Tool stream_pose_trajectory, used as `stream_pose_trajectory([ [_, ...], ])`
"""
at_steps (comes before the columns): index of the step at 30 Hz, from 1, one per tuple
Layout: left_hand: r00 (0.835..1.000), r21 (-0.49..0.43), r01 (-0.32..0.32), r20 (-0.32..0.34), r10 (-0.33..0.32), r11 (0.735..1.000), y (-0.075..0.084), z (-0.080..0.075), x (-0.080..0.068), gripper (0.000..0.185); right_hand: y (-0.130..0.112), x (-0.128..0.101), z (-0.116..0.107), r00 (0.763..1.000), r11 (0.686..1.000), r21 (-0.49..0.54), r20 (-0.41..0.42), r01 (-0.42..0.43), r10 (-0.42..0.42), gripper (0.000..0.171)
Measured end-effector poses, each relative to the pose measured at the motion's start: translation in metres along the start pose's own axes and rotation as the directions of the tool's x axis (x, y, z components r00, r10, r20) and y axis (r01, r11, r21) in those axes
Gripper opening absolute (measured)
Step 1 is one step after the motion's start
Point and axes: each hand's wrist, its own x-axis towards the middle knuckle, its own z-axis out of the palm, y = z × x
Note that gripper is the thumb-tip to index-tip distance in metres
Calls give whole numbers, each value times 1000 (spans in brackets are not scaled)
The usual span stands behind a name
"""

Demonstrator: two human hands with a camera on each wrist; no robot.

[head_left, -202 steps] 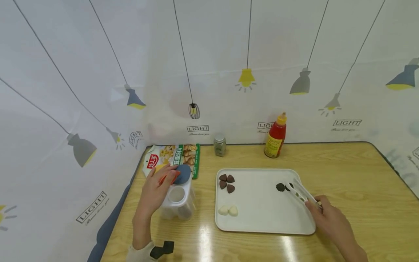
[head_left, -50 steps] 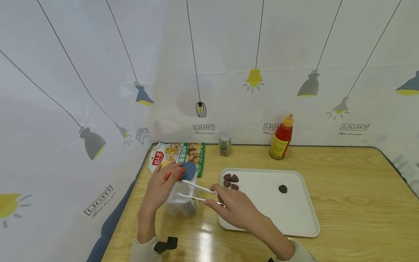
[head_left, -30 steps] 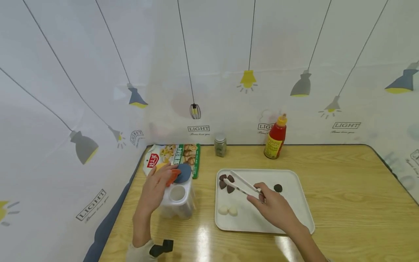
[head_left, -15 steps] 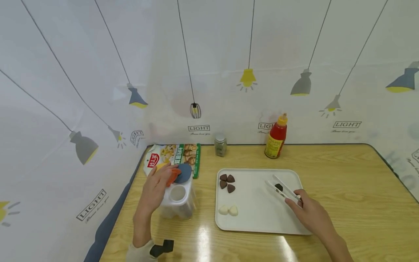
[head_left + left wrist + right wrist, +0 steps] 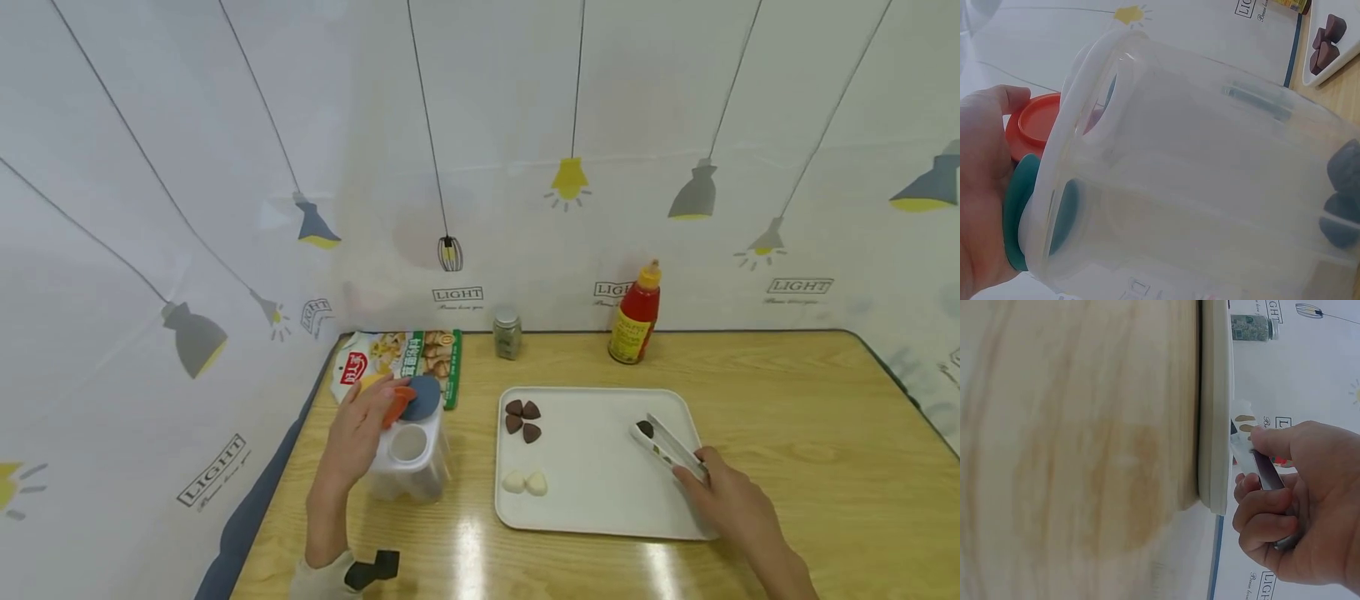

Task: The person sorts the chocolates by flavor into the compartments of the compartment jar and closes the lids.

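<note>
- Right hand grips white tongs, fingers curled round the handles; tips set about a dark piece on the white tray, far-right part.
- Can't tell if the tips are touching the piece or only bracketing it.
- Left hand wraps the clear container left of the tray, fingers at its coloured lids; round opening faces up.
- Judgement: squeeze evenly at the piece's widest part, lift straight, keep the container steady.
- Brown pieces and pale pieces lie at tray's left.
</note>
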Motion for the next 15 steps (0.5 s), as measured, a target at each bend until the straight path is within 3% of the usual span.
stream_pose_trajectory([
  [15, 1000, 4, 2, 0, -2, 1000, 2, 0, -1, 47, 10, -6, 4, 996, 998, 9, -67, 62, -61, 38],
])
